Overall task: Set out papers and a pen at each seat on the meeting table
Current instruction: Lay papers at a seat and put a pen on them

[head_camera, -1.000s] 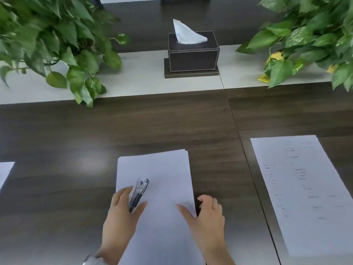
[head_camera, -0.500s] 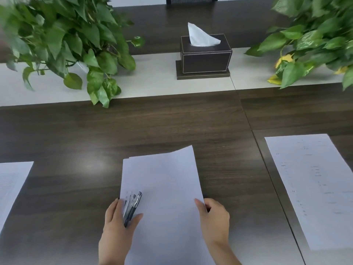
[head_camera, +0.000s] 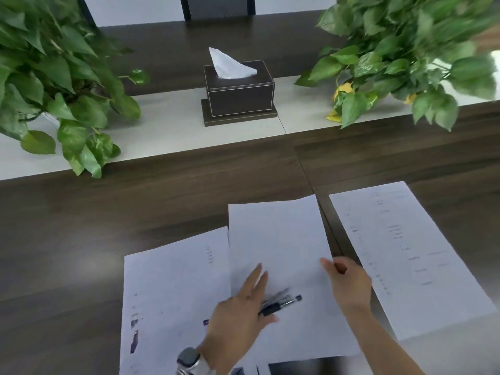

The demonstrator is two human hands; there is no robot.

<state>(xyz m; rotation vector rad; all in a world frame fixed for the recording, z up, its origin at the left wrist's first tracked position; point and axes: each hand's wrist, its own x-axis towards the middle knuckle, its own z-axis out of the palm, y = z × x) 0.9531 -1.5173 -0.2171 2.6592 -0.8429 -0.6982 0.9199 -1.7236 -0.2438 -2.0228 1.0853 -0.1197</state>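
Under my left hand (head_camera: 240, 312) lies a bundle of black pens (head_camera: 281, 303), which I hold against the blank stack of papers (head_camera: 278, 244) with my thumb while my fingers stay stretched out flat. Beside it, my right hand (head_camera: 349, 285) pinches the right edge of that stack, thumb on top. Just to the left of my left hand a printed sheet (head_camera: 173, 282) lies on the dark meeting table (head_camera: 81, 226), partly under the stack; just right of my right hand lies another printed sheet (head_camera: 411, 255). So I judge that two places in view have paper, but neither shows a pen beside it, and the pens in my grip have yet to be handed out. Well beyond my hands, on the pale centre strip, stands a dark tissue box (head_camera: 239, 96), flanked by a leafy plant on my left (head_camera: 54, 77) and another on my right (head_camera: 405, 58). None of these blocks the seats near me.
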